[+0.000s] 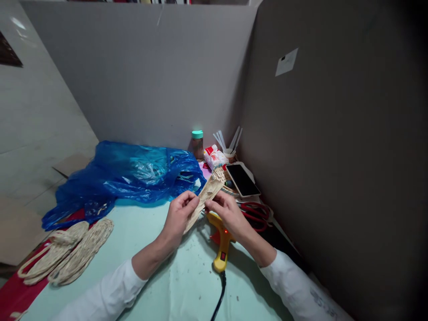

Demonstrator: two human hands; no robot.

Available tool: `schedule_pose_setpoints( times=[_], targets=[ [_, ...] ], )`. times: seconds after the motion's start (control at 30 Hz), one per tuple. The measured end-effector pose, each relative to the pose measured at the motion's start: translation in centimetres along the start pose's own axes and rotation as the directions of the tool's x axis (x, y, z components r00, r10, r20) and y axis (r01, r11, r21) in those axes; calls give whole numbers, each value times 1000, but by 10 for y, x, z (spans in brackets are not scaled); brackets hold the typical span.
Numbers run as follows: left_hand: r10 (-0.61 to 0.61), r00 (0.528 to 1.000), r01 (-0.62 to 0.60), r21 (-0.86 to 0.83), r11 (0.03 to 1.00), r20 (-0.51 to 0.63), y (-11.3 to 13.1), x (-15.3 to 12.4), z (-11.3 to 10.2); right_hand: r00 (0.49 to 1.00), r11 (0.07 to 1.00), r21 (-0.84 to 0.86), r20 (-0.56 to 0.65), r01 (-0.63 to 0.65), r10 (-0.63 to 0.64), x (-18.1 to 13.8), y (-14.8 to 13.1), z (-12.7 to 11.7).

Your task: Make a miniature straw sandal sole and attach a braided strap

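Observation:
A long, flat piece of pale woven straw [209, 189] is held aslant in front of me, its far end pointing away and to the right. My left hand [179, 216] pinches its left edge between thumb and fingers. On the opposite edge, my right hand [230, 214] grips it, thumb on top. Below the right hand lies a yellow hot glue gun [221, 256] with a red light lit and a black cord running toward me. The glue gun's front end is partly hidden by the right hand.
Two bundles of braided straw [82, 254] lie at the left. Behind are a blue plastic bag [133, 171], a green-lidded jar [197, 145] and a cup of glue sticks [229, 151]. A phone [243, 179] and red-handled scissors [256, 214] lie right. Grey partitions [160, 76] enclose the back and right.

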State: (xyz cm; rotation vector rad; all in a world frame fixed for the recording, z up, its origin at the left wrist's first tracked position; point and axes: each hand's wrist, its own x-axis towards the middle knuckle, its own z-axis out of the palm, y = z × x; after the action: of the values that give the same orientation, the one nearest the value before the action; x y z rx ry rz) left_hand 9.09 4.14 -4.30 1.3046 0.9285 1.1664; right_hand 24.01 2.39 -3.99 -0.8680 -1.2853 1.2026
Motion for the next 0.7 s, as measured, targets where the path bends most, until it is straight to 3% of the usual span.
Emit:
schedule_pose_setpoints(
  times=[0.2,0.43,0.7],
  targets=[
    [25,999,-25,-4,1000,-25,-2,1,0,999,994,99,0,-40,40,0,4,1],
    [104,991,-104,7,995,-88,3,-7,2,992,996,69,-109,-53,61,1,3,5],
    [-24,991,-2,-192,981,-130,1,3,-2,993,989,127,-84,-76,87,1,-1,6]
  ],
)
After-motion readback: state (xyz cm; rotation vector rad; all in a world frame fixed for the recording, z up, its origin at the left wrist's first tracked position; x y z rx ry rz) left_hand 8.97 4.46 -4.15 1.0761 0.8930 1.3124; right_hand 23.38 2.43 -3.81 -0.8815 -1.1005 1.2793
